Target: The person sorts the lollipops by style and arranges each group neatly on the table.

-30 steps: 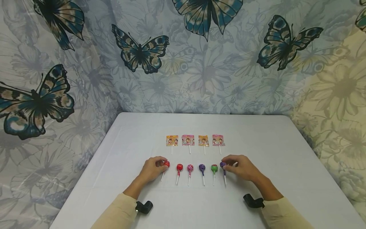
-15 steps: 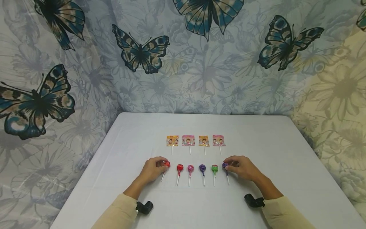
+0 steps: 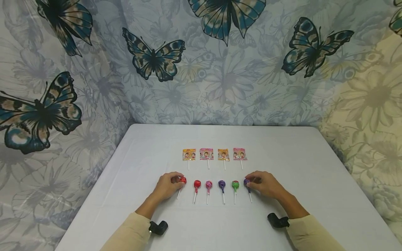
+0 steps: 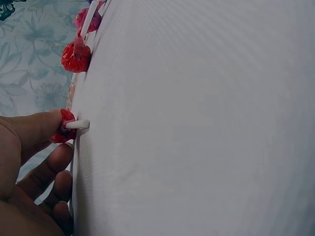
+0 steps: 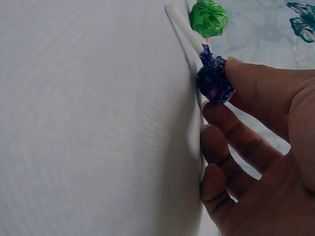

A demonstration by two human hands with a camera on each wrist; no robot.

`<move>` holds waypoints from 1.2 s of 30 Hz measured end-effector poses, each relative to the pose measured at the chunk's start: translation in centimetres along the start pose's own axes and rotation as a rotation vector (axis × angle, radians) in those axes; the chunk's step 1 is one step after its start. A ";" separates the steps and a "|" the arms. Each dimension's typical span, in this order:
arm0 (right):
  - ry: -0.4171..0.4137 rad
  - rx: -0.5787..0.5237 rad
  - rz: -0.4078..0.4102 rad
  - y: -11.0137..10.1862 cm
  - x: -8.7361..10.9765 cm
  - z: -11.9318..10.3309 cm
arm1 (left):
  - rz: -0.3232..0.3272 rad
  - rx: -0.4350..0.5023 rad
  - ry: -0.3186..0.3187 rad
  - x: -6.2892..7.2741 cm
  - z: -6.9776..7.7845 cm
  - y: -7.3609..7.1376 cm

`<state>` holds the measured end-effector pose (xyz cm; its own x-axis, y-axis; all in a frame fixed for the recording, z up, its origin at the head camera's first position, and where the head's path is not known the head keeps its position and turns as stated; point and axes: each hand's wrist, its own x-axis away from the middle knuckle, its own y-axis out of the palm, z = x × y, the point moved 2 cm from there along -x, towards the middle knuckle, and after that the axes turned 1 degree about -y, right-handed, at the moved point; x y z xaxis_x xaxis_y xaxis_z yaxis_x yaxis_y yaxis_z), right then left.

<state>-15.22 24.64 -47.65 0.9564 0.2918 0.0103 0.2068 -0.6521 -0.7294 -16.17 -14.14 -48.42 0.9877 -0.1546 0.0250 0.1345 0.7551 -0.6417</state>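
Note:
My left hand pinches the round head of a red lollipop at the left end of the near row, its white stick pointing toward me. At the row's right end, my right hand holds a purple lollipop by its wrapped head between thumb and fingers. Between the hands lie a red lollipop, a pink lollipop, a dark purple lollipop and a green lollipop, spaced apart with sticks toward me.
Behind them is a second row of flat-packed lollipops, alternating orange packets and pink packets. All rest on a white-covered table. A butterfly-patterned cloth hangs behind the table. Black wrist cameras sit on both wrists.
My right hand has shifted slightly to the right with the purple lollipop, whose stick now slants more. The left hand and the other lollipops have stayed in place.

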 end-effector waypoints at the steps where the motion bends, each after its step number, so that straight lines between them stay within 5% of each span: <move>1: 0.003 0.002 0.000 0.1 0.0 0.0 | 0.001 0.000 0.000 0.0 0.0 0.0; 36: -0.015 -0.012 0.015 -0.2 0.0 -0.8 | 0.011 0.000 0.002 -0.1 -0.2 -0.1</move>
<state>-15.09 24.26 -46.94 0.9562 0.2926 -0.0108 0.1953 -0.6648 -0.7211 -16.30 -14.35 -48.48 0.9888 -0.1481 0.0165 0.1240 0.7566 -0.6420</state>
